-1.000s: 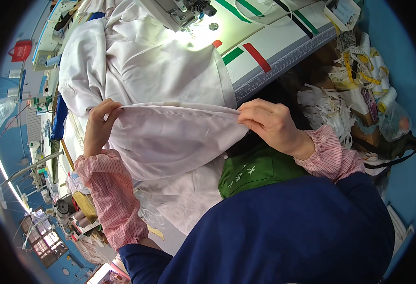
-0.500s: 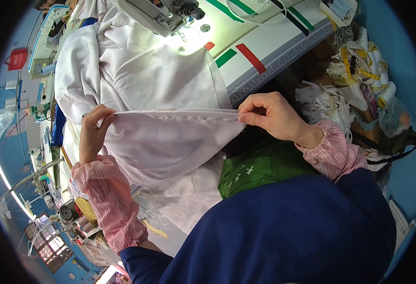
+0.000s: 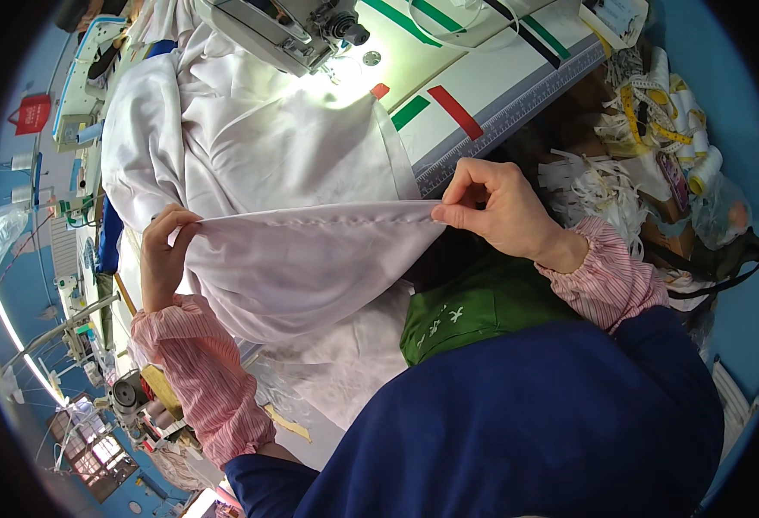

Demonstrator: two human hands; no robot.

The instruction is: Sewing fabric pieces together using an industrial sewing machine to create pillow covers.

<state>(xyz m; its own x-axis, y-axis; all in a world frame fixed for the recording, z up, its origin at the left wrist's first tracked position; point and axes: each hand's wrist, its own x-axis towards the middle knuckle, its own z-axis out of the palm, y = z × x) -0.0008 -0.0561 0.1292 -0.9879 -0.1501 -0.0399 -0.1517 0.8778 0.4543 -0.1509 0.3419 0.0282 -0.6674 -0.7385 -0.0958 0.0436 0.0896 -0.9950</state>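
Observation:
A large piece of pale pinkish-white fabric (image 3: 302, 259) is stretched between my hands, its folded, stitched edge running almost straight from one to the other. At the left end, my left hand (image 3: 166, 246) pinches that edge between thumb and fingers. My right hand (image 3: 491, 207) grips the opposite end the same way, beside the table's front edge. Below the edge the cloth hangs toward my lap, and more of it lies heaped on the table behind. The sewing machine head (image 3: 284, 30) stands beyond, its lamp lighting the cloth near the needle.
Red tape (image 3: 455, 112) and green tape strips mark the white tabletop, with a ruler strip (image 3: 517, 104) along its edge. At the right sit fabric scraps (image 3: 591, 186), a yellow measuring tape (image 3: 634, 116) and thread cones (image 3: 705, 171). Other machines line the left.
My left hand has moved slightly left and down with its end of the fabric, so the edge now slopes a little. My right hand has hardly moved.

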